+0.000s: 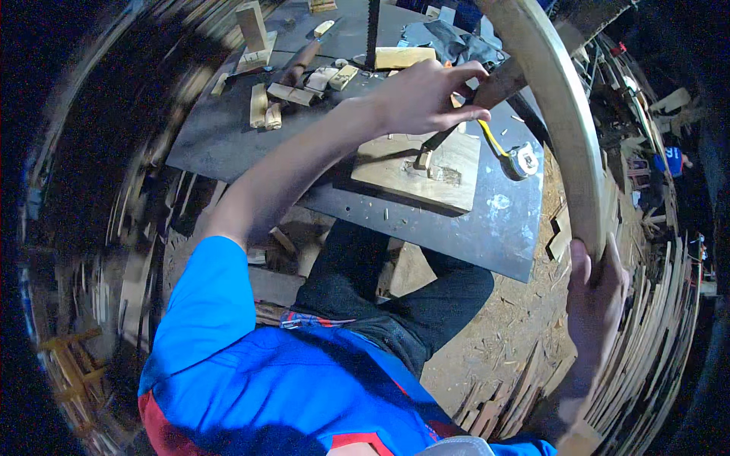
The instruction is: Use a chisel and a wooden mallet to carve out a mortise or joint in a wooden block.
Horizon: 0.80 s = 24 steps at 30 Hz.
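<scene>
My left hand (pixel 445 95) grips a long dark chisel-like tool (pixel 501 83) between thumb and fingers. The tool slants down to a small wooden piece (pixel 426 158) on a thick wooden board (pixel 376 171), which has a rough marked patch. My right hand (pixel 597 273) is closed around a long pale wooden bar (pixel 570 129), which rises past the table's right side and out of the top of the view. A tape measure (pixel 523 161) with some yellow tape out lies right of the board.
The metal table (pixel 502 243) holds several offcuts (pixel 293 93), an upright block (pixel 251 26), an upright saw blade (pixel 373 34) and dark cloth (pixel 445 38). Stacked timber strips (pixel 646 327) stand at the right. Another person (pixel 669 159) in blue is in the far right background.
</scene>
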Tool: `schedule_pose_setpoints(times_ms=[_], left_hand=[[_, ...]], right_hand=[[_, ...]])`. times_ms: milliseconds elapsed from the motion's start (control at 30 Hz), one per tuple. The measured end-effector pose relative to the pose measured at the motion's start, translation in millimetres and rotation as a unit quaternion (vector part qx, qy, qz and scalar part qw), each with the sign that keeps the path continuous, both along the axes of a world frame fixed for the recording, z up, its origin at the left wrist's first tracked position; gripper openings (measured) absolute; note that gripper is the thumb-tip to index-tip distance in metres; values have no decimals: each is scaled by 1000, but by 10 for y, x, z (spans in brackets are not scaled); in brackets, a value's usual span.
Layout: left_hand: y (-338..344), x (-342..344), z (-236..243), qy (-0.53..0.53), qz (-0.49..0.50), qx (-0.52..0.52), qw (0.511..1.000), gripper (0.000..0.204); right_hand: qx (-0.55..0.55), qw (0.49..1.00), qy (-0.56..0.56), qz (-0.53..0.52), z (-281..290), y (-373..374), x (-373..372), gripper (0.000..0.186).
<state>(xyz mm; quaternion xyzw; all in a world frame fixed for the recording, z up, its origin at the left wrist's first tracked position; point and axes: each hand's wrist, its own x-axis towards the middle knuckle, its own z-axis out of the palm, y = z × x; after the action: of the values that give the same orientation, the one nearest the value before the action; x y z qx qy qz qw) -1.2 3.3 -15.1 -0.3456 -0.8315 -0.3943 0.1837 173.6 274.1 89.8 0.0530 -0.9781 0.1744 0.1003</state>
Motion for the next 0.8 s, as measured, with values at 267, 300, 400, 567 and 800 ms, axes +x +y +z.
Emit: schedule_pose_setpoints(times_ms=[267,300,400,567,800], left_hand=[[-202,94,-23,-89,-33,69,993,38],[-273,115,-63,-109,-30,103,988,44],[-497,171,-144,-135,22,134,982,43],[-710,226,-236,-160,8,184,970,37],[-684,444,-247,-169,24,149,974,34]], right_hand=[[-352,929,-79,-82,-831,282,469,19],[-282,951,-89,-91,-940,302,475,18],[-279,931,-186,-143,-1149,285,615,21],[-109,978,-160,-73,-1610,455,958,27],[-215,969,-124,-10,-1655,69,915,25]])
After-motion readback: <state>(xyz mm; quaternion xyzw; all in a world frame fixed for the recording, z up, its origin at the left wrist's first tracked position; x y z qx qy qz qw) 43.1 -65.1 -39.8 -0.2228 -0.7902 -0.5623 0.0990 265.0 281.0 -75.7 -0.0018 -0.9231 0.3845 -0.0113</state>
